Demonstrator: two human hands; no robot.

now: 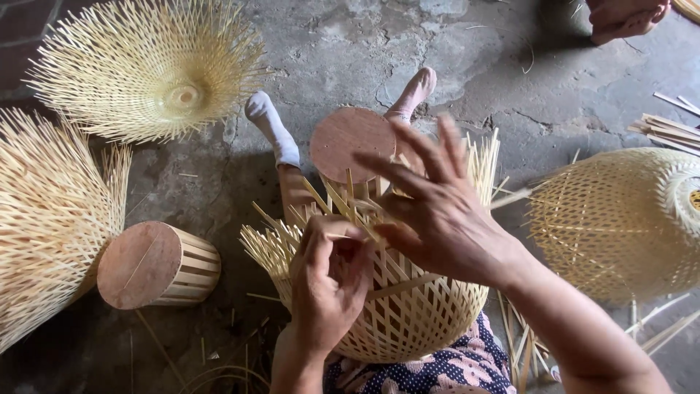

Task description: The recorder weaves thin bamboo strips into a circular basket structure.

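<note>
A half-woven bamboo basket (408,321) rests on my lap, fitted over a round wooden mould (350,142), with loose strip ends sticking up around its rim. My left hand (328,281) pinches a thin bamboo strip (348,210) at the woven edge. My right hand (437,211) hovers over the rim with fingers spread, its fingertips among the upright strips. My socked feet (271,128) stretch out beyond the basket on the concrete floor.
A second wooden mould (157,264) lies on its side at left. Unfinished spiky baskets sit at top left (153,66) and far left (51,219). A finished woven shade (620,219) lies at right, bamboo strips (671,131) beyond it. Another person's foot (623,18) shows at top right.
</note>
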